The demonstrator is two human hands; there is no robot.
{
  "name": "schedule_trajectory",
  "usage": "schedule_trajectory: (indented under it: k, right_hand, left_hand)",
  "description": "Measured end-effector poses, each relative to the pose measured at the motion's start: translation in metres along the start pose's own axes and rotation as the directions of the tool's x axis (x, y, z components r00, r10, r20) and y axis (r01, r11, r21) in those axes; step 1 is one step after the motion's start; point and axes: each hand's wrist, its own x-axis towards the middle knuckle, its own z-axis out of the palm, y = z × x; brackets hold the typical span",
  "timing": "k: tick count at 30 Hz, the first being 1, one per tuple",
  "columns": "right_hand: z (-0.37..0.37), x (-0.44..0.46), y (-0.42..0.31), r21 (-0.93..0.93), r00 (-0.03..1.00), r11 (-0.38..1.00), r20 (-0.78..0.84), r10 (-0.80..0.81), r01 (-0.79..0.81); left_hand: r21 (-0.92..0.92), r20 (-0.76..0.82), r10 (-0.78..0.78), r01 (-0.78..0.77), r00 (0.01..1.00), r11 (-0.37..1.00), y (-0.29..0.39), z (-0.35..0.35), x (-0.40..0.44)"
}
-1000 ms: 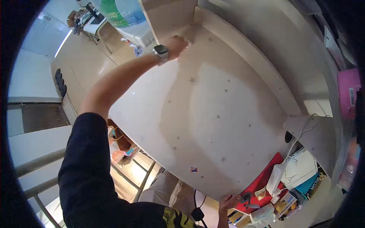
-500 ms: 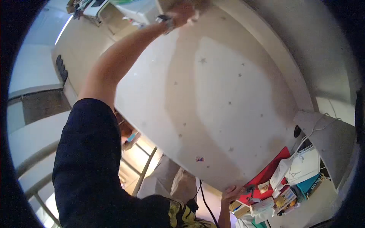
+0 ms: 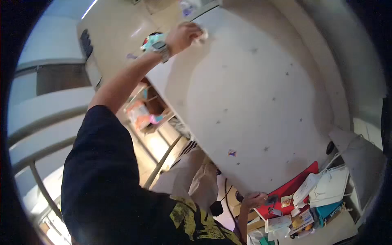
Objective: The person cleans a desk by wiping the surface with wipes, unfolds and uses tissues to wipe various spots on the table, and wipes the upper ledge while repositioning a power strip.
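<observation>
My left hand (image 3: 185,36), with a watch (image 3: 159,48) on its wrist, is closed on a crumpled white tissue (image 3: 202,37). It presses the tissue against the white tabletop (image 3: 245,85) near the far left edge. Small grey stars and a small colored sticker (image 3: 232,153) mark this surface. At the near edge, my right hand (image 3: 255,200) rests with its fingers stretched out, beside a red mat (image 3: 302,179). Nothing shows in its grip.
On the right lie a white power strip (image 3: 305,188), a white box-like item (image 3: 329,187), cables and several small packets. A grey panel (image 3: 359,157) stands behind them. Metal rails (image 3: 38,183) run along the left. An orange-and-white package (image 3: 139,114) sits below the table's left edge.
My left hand with the tissue has come back from the table's far end toward its left edge. My right hand stays at the near edge. The view has shifted.
</observation>
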Motion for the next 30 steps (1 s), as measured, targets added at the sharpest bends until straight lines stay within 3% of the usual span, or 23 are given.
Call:
schedule_trajectory:
  k: [1,2,5,6,7,9,15,19,20,23,24,27,28,30]
  right_hand:
    - [-0.007,-0.003,-0.005,0.018,1.000,1.000,0.002,0.019,-0.019]
    - [-0.004,-0.004,-0.005,0.030,1.000,0.999,-0.022,-0.021,0.022]
    - [0.005,-0.001,0.001,0.044,0.992,0.996,-0.098,-0.076,0.081]
    - [0.006,0.000,0.000,0.044,0.992,0.996,-0.103,-0.067,0.072]
    - [0.002,-0.005,0.001,0.039,0.994,0.998,-0.100,-0.054,0.058]
    - [0.001,-0.005,0.000,0.067,0.992,0.995,-0.104,-0.072,0.079]
    - [-0.006,-0.002,-0.010,0.065,0.981,0.991,-0.161,-0.104,0.116]
    - [-0.005,0.001,-0.010,0.086,0.976,0.986,-0.179,-0.123,0.140]
    - [-0.006,0.000,-0.012,0.091,0.981,0.988,-0.160,-0.110,0.126]
    - [-0.010,0.004,-0.011,0.069,0.984,0.991,-0.143,-0.104,0.115]
    - [-0.007,0.004,-0.010,0.056,0.980,0.990,-0.158,-0.119,0.129]
    - [-0.005,0.003,-0.011,0.047,0.970,0.987,-0.199,-0.139,0.151]
    - [-0.006,0.003,-0.009,0.043,0.967,0.987,-0.211,-0.143,0.156]
    - [-0.010,0.003,-0.009,0.041,0.977,0.991,-0.177,-0.122,0.131]
  left_hand:
    - [0.001,0.014,-0.001,0.001,1.000,1.000,0.006,-0.018,-0.038]
    - [0.056,0.148,-0.016,0.008,0.989,0.998,0.006,-0.035,-0.065]
    - [0.007,0.233,0.019,-0.021,0.972,1.000,-0.009,-0.048,-0.068]
    - [0.003,0.114,0.034,-0.035,0.993,0.999,-0.011,-0.045,-0.060]
    - [0.008,0.103,-0.055,0.054,0.993,0.998,-0.021,-0.041,-0.049]
    - [0.040,-0.145,-0.069,0.076,0.987,0.996,-0.015,-0.026,-0.070]
    - [-0.063,0.133,-0.292,0.302,0.947,0.951,0.028,-0.078,-0.173]
    - [0.026,-0.071,-0.541,0.544,0.838,0.839,-0.013,-0.067,-0.159]
    - [0.099,-0.152,-0.483,0.500,0.862,0.860,0.001,-0.060,-0.156]
    - [0.259,-0.147,-0.483,0.505,0.863,0.823,0.029,-0.045,-0.160]
    - [0.225,-0.209,-0.505,0.544,0.837,0.809,0.056,-0.043,-0.159]
    - [0.196,-0.158,-0.422,0.447,0.893,0.873,0.091,-0.033,-0.172]
    - [0.204,-0.058,-0.467,0.468,0.883,0.860,0.092,-0.037,-0.174]
    - [-0.075,-0.078,-0.608,0.603,0.790,0.794,0.086,-0.052,-0.168]
